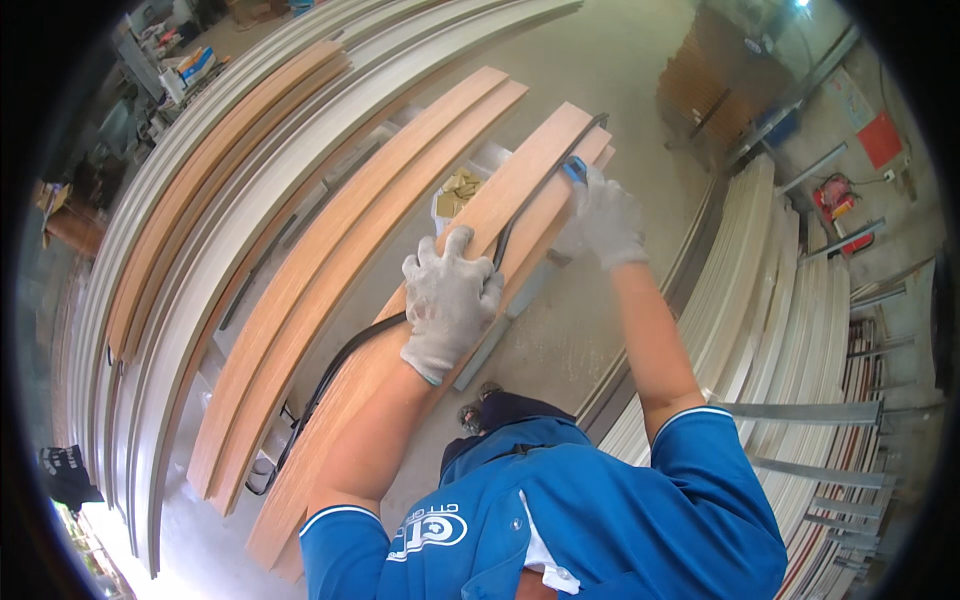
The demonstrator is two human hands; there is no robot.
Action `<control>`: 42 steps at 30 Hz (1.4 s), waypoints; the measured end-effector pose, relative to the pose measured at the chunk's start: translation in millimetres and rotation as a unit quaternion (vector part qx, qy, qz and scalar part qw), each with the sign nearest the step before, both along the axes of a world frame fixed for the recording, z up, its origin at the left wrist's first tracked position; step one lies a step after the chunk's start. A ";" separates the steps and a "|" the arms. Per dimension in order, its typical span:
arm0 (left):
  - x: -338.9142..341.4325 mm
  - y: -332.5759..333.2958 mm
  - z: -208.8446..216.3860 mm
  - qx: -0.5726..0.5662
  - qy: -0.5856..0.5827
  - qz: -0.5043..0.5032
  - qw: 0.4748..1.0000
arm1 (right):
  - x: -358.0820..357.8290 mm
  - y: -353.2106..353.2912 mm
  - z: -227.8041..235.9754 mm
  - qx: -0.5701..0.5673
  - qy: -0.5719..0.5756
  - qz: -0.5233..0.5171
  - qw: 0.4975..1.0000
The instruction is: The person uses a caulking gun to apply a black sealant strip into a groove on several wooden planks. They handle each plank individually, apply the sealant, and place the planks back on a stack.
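A long wood-grain board (510,185) lies lengthwise before me, with a flexible black strip (352,343) running along it. My left hand (448,300), in a grey work glove, rests on the board with its fingers spread, and the strip passes beneath it. Toward the far end, my gloved right hand (612,222) is closed round a small blue tool (574,169) at the strip and the board's edge. The tool's lower part is hidden by the glove, so its exact kind does not show.
More wood-grain boards (345,240) lie parallel on the left, beyond them long white profiles (300,150). A container of small yellowish pieces (457,190) sits between boards. On the right, metal rack arms (800,412) hold stacked pale lengths (740,290).
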State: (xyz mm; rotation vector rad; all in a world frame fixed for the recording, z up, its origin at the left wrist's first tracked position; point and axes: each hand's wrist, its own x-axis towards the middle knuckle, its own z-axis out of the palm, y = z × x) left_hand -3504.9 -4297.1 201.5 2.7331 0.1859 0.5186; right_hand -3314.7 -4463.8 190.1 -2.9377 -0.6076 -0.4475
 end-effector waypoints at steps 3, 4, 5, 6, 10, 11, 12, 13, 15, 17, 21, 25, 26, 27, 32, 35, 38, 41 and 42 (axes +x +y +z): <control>-0.6 -0.6 1.6 -0.014 -0.011 0.001 1.000 | 40.2 -2.3 -9.3 0.016 -0.025 -0.014 0.999; -1.3 -1.0 2.1 -0.015 0.010 -0.002 1.000 | 46.4 -4.9 -12.4 0.022 -0.017 -0.018 0.999; -0.9 -0.6 2.6 -0.015 0.013 -0.003 1.000 | 57.9 -5.1 -11.4 0.030 -0.016 -0.028 0.999; -1.5 -0.8 3.3 -0.015 0.007 -0.003 1.000 | 70.3 -4.2 -9.2 0.036 -0.014 -0.038 0.999; -0.2 -0.3 4.8 -0.014 0.012 0.000 1.000 | 119.8 -5.6 -6.3 0.008 -0.012 -0.081 0.997; 0.1 -0.7 5.4 -0.015 0.014 -0.001 1.000 | 126.5 -7.8 -8.5 0.005 -0.006 -0.076 0.997; 0.8 -1.0 5.6 -0.020 0.019 0.000 1.000 | 132.7 -9.1 -7.7 0.002 -0.008 -0.070 0.997; 1.0 -1.4 5.4 -0.014 0.007 -0.002 1.000 | 133.4 -10.3 -7.1 -0.012 0.006 -0.071 0.997; 1.3 -2.2 4.7 -0.003 -0.017 -0.001 1.000 | 115.9 -10.7 -3.8 -0.015 0.005 -0.041 0.999; 1.6 -2.4 3.6 -0.012 0.007 0.010 1.000 | 80.9 -5.7 9.3 -0.023 0.020 -0.020 0.999; 4.5 -2.5 1.0 -0.019 0.028 0.025 0.999 | -34.4 2.2 16.1 -0.023 0.018 0.086 0.996; -3.5 1.9 2.9 0.002 0.002 0.001 1.000 | -79.5 7.8 10.0 -0.035 0.019 0.133 0.990; -11.5 5.4 4.8 0.028 -0.010 -0.003 1.000 | -78.9 8.6 7.6 -0.014 -0.013 0.141 0.990; -21.6 9.1 7.6 0.048 0.000 -0.012 0.999 | -76.5 8.8 5.2 -0.020 0.015 0.135 0.991; -153.7 47.3 27.2 -0.093 0.101 0.022 0.990 | -73.8 12.0 0.7 0.013 0.019 0.099 0.995; -235.1 50.9 38.3 -0.108 0.097 0.049 0.988 | -80.2 16.1 5.7 -0.001 0.025 0.073 0.997; -267.8 31.4 35.5 -0.090 0.091 0.017 0.992 | -82.1 18.5 8.7 -0.012 0.063 0.067 0.996; -261.5 30.7 29.0 -0.035 0.084 0.065 0.994 | -80.4 20.9 8.3 -0.027 0.076 0.065 0.995; -258.3 34.2 27.1 -0.013 0.067 0.080 0.994 | -80.5 22.0 8.3 -0.032 0.080 0.063 0.994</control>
